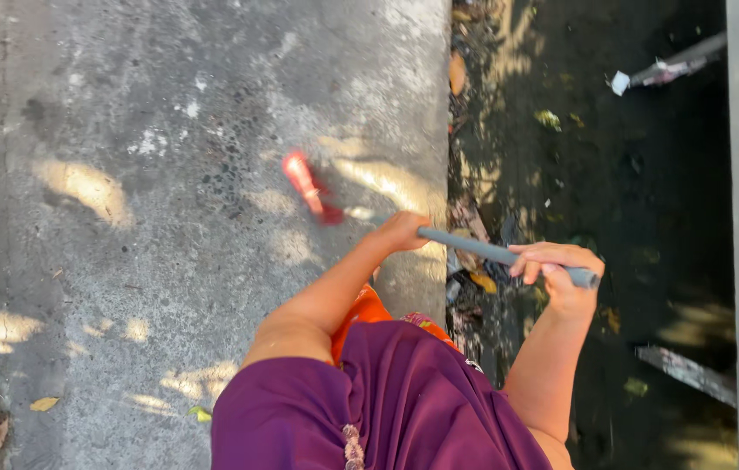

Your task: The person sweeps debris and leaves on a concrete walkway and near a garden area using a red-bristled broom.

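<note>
**Both hands on broom handle over concrete edge**

Left hand (400,231) is wrapped around the grey broom handle (498,253), nearer the red broom head (304,184). Right hand (558,268) is clamped on the same handle near its top end; the hands sit apart along the handle. The blurred broom head lies on the concrete pavement (169,174), beside the handle's lower end. Past the handle's top end, a dark gutter (631,191) holds dry leaves (459,74) and litter. Purple garment (387,409) is below the handle.
</note>
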